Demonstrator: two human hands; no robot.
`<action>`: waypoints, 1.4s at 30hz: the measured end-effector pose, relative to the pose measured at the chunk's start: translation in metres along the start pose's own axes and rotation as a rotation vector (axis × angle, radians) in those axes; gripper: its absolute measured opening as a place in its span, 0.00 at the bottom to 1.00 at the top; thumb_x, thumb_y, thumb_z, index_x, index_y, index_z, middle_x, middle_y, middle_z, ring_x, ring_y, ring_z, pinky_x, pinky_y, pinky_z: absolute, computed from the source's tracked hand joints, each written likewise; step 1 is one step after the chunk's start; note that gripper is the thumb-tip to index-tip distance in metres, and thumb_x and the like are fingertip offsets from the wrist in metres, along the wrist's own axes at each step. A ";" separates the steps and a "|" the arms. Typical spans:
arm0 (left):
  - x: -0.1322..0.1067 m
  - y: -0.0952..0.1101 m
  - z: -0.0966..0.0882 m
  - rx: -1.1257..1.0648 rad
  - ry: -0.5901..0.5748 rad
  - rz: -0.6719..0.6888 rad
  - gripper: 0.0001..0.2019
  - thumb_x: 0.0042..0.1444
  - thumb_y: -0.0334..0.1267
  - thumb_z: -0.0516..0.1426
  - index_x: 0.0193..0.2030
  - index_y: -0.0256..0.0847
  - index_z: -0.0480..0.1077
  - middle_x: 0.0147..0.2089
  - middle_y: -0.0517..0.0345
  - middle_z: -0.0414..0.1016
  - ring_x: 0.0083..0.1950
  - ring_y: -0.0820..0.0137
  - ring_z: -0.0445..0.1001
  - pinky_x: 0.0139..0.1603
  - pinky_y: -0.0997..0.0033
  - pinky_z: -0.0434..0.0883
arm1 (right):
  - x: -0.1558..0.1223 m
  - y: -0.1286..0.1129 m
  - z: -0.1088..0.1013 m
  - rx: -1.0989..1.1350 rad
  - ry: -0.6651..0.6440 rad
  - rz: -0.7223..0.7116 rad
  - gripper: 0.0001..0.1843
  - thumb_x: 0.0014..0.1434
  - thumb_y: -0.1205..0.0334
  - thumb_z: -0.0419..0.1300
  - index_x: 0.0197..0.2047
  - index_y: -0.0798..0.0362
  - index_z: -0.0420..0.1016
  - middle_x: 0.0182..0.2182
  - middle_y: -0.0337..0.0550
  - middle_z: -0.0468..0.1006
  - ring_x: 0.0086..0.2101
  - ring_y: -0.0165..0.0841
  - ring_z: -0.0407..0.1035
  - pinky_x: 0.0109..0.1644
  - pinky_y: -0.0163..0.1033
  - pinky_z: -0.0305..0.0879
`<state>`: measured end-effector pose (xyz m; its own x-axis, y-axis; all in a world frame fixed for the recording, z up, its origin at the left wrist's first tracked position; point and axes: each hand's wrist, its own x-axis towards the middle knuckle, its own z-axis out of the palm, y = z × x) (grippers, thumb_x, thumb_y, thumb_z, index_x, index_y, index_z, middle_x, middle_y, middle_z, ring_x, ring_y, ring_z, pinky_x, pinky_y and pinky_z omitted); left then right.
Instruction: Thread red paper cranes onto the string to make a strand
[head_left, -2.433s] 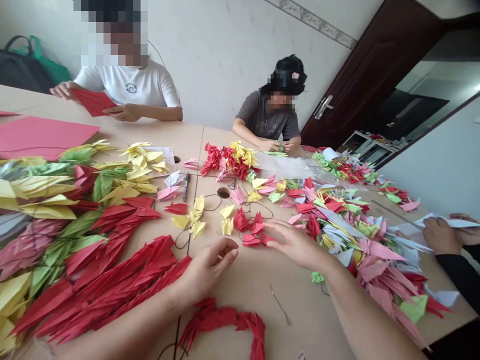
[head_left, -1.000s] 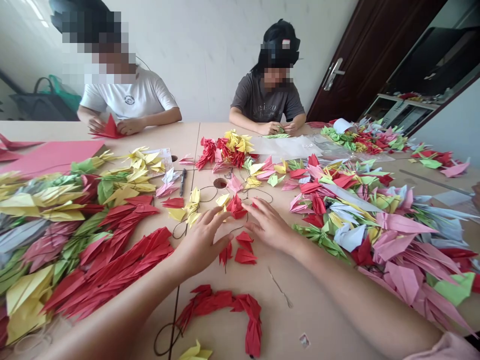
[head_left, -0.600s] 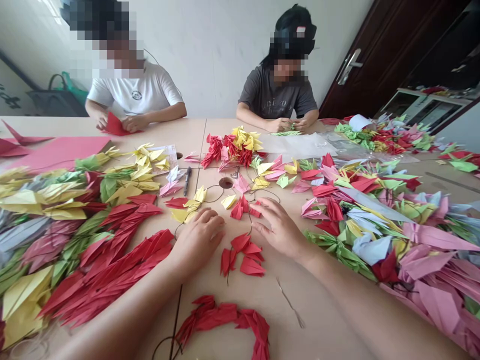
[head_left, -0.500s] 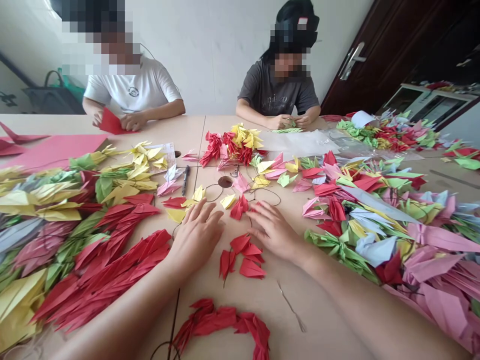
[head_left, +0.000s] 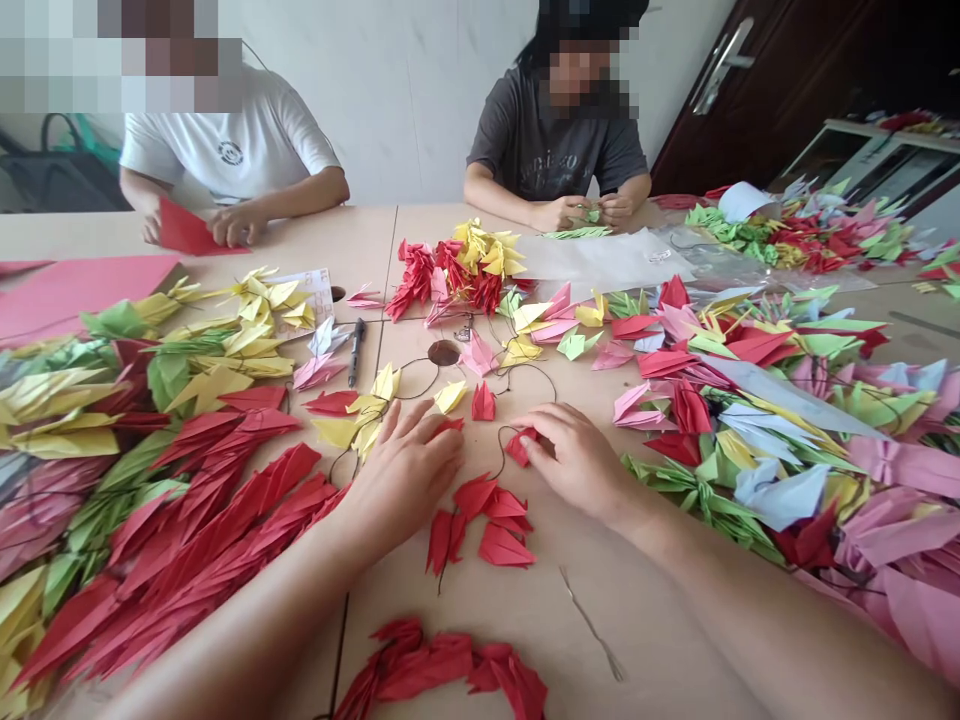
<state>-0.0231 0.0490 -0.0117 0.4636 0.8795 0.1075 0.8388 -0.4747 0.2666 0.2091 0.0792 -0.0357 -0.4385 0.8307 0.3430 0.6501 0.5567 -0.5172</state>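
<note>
My right hand (head_left: 574, 455) pinches a small red paper crane (head_left: 520, 447) between thumb and fingers, just above the table. Opposite it, my left hand (head_left: 409, 465) curls palm down over the table; another red crane (head_left: 450, 425) peeks out at its fingertips, mostly hidden. Between and beyond the hands lies a single red crane (head_left: 483, 402). Nearer to me rests a small cluster of red cranes (head_left: 487, 510) on a dark cord. Yellow cranes (head_left: 367, 415) lie beside my left fingers. A curved red garland (head_left: 450, 670) sits at the front edge of view.
Heaps of coloured paper cranes flank both forearms, a red bundle (head_left: 217, 530) left and a mixed pile (head_left: 795, 430) right. A thin twisted wire (head_left: 592, 625) lies near my right forearm. Beyond are a pen (head_left: 356, 352), a table hole (head_left: 444, 353) and two people folding paper.
My right hand has closed on a red crane and lifted it slightly. My left fingers have curled over another. The view has tilted down a little.
</note>
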 end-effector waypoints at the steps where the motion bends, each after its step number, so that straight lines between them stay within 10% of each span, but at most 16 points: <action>1: -0.002 -0.004 -0.001 -0.021 0.021 -0.005 0.11 0.64 0.31 0.49 0.45 0.43 0.72 0.52 0.51 0.76 0.66 0.52 0.62 0.67 0.37 0.54 | 0.000 0.001 -0.001 -0.004 0.006 0.018 0.14 0.59 0.73 0.54 0.43 0.52 0.77 0.41 0.48 0.80 0.42 0.41 0.74 0.47 0.46 0.71; 8: -0.004 -0.017 0.001 -0.061 0.080 -0.080 0.16 0.62 0.33 0.51 0.56 0.40 0.68 0.53 0.46 0.77 0.62 0.52 0.68 0.65 0.40 0.57 | 0.002 -0.002 -0.010 0.018 0.112 -0.004 0.15 0.59 0.75 0.54 0.43 0.52 0.78 0.39 0.47 0.80 0.41 0.38 0.73 0.47 0.43 0.70; 15: -0.004 -0.012 -0.002 0.000 0.061 -0.039 0.15 0.63 0.33 0.51 0.55 0.39 0.70 0.53 0.47 0.79 0.63 0.49 0.67 0.66 0.36 0.54 | 0.001 0.001 -0.013 -0.115 -0.133 -0.121 0.07 0.61 0.70 0.60 0.38 0.53 0.80 0.39 0.47 0.81 0.42 0.41 0.70 0.46 0.46 0.66; 20: -0.006 -0.004 -0.005 0.011 0.071 0.024 0.20 0.63 0.50 0.55 0.56 0.40 0.70 0.56 0.47 0.76 0.65 0.47 0.64 0.67 0.33 0.51 | 0.001 -0.009 -0.019 -0.072 0.001 -0.131 0.07 0.63 0.66 0.59 0.39 0.54 0.80 0.40 0.49 0.80 0.44 0.41 0.69 0.50 0.48 0.64; 42: -0.018 -0.011 -0.019 0.018 -0.135 -0.015 0.34 0.55 0.58 0.60 0.66 0.51 0.61 0.67 0.52 0.67 0.73 0.42 0.49 0.67 0.24 0.41 | -0.012 -0.059 -0.043 -0.016 -0.609 -0.469 0.09 0.61 0.57 0.64 0.39 0.55 0.79 0.41 0.44 0.79 0.49 0.41 0.66 0.55 0.49 0.56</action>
<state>-0.0459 0.0393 0.0019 0.4842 0.8746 -0.0264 0.8504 -0.4632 0.2495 0.2027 0.0362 0.0240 -0.9317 0.3621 0.0289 0.3191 0.8540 -0.4110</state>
